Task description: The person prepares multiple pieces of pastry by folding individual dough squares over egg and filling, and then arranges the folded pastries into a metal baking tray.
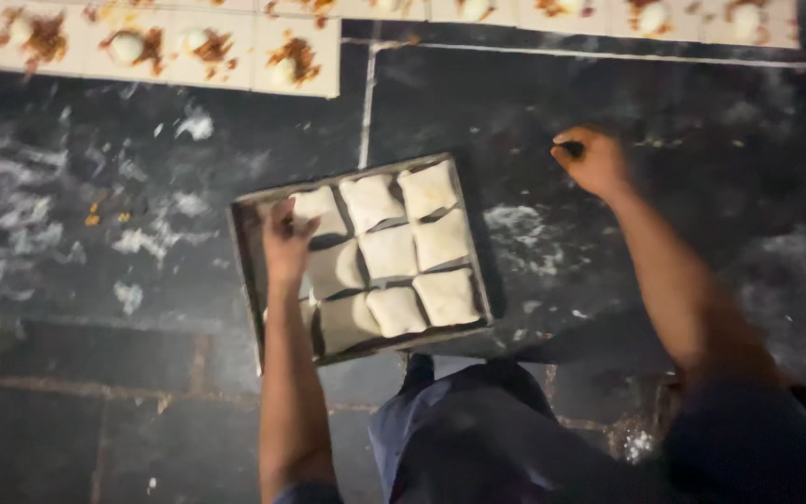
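Flour lies in pale smears across the dark stone tabletop (95, 280), and on it, just in front of the person, sits a shallow metal tray (246, 266) turned a little askew. Folded pastry parcels (390, 252) fill the tray in close rows, pale and pillow-shaped, their edges touching one another. The left hand (285, 245) reaches in over the tray's left side, fingers bent and resting on the parcel (321, 210) at the far left corner; the fingers look loosely curled around its edge, though the blur keeps me from saying whether they really pinch it or only touch it. The right hand (591, 161) is well apart from the tray, out on the bare stone to the right, closed into a loose fist with the knuckles up; something small and dark may sit between finger and thumb, but I cannot tell what, or whether it holds anything at all. Along the far edge of the tabletop runs a line of flat dough squares (296, 56), each topped with a mound of reddish-brown filling and a pale round piece like half an egg. A second row of dough squares (655, 19) continues to the right.
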